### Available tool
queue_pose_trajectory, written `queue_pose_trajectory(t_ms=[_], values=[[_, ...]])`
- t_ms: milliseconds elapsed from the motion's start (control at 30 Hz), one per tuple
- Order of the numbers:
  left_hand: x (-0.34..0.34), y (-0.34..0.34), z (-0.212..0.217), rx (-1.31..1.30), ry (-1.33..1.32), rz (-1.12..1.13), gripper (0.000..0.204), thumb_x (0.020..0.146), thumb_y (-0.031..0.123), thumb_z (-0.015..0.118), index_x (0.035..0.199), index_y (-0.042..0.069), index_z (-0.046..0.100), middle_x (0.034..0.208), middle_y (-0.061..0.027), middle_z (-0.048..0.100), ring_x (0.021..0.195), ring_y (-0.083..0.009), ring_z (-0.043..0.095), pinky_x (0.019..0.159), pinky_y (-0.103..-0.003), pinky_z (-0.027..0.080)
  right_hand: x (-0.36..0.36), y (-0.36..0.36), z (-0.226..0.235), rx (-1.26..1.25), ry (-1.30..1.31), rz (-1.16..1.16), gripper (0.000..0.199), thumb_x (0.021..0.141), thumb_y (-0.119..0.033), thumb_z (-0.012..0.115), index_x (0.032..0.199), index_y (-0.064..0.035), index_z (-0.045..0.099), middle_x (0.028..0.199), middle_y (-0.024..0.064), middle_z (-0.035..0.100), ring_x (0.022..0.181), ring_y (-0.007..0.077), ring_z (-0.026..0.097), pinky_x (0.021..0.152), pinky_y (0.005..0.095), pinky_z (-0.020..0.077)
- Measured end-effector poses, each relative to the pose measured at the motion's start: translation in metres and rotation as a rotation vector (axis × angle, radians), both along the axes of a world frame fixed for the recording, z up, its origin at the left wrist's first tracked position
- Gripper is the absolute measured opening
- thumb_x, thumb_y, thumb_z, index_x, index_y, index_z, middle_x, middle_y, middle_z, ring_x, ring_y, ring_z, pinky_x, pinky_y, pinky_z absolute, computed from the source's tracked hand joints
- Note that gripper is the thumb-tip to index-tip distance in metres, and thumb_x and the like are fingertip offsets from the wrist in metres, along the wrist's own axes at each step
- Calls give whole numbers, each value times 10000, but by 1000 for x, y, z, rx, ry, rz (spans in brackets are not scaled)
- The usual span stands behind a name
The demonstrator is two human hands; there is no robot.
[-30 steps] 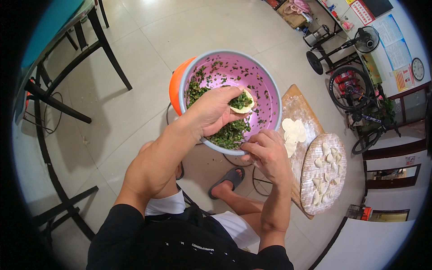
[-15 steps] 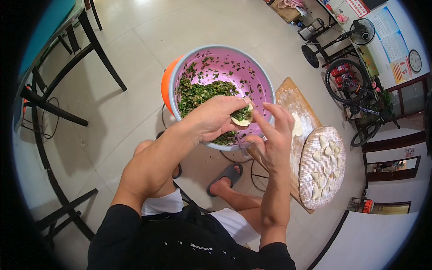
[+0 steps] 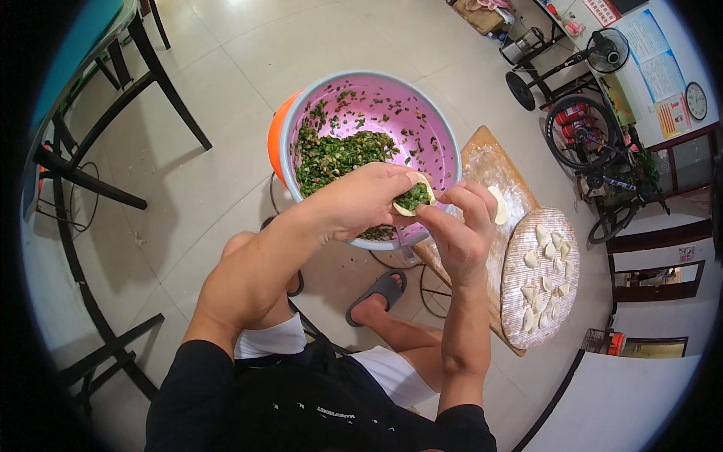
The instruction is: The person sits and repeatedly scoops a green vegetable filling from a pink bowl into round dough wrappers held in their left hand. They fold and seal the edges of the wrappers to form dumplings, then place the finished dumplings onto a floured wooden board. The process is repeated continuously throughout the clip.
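Over the near right rim of a pink basin (image 3: 449,139), my left hand (image 3: 360,197) holds a round dumpling wrapper (image 3: 425,182) with green chopped filling (image 3: 412,198) on it. From the right, my right hand (image 3: 465,235) has its thumb and index finger closed at the wrapper's edge. The wrapper is cupped and its filling shows. Much more chopped green filling (image 3: 331,160) lies in the basin, with bits stuck to the wall. A thin pale object (image 3: 407,252), too unclear to name, is at the basin's near rim, partly behind my hands.
Right of the basin is a floured wooden board (image 3: 482,147) bearing pale wrappers (image 3: 498,205). A round ribbed tray (image 3: 516,301) with several shaped dumplings (image 3: 546,283) overlaps it. An orange container (image 3: 277,143) shows beside the basin. Dark chairs (image 3: 162,75) stand left; a bicycle (image 3: 584,135) and fan (image 3: 606,51) far right.
My right fingers, spread and raised before, have come in and closed on the wrapper's edge. The wrapper has turned and shifted slightly right, showing more filling.
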State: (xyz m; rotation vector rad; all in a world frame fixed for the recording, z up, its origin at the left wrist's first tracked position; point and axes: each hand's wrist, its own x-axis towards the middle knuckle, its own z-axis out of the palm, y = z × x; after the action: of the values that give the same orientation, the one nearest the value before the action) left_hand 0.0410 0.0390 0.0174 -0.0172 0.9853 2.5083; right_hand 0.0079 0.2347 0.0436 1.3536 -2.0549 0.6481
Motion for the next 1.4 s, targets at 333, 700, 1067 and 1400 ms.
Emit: queue_pose_trajectory(t_ms=[333,700,1067,1400], values=[[6,0,-3,-300,227,-101,378,1103,236,407,1321,-26,571,1089,-71,650,966,-96,630,863,-259,557,2,-6,-18,-285,-605,-50,214,717,13,814,908,-52,741,959,51,571,929,204,556,787,322,473],[9,-6,4,-399,458,-238,317,902,105,602,1181,-44,613,962,-60,703,880,-120,662,829,-274,531,8,-5,-12,-188,-663,-65,233,753,5,784,979,-49,760,1061,84,652,995,235,607,854,343,502],[10,12,1,-228,353,-42,493,1042,128,565,1505,8,446,1053,-27,679,921,-62,596,843,-236,515,12,-6,-18,-619,-849,-106,85,855,36,731,939,30,726,1014,97,688,947,192,659,845,296,531],[15,22,-3,-618,469,238,374,1087,180,462,1374,-32,575,950,-51,707,857,-89,653,730,-254,552,19,-16,2,-394,-586,-250,97,842,5,749,939,12,752,971,97,691,929,207,652,838,320,520]])
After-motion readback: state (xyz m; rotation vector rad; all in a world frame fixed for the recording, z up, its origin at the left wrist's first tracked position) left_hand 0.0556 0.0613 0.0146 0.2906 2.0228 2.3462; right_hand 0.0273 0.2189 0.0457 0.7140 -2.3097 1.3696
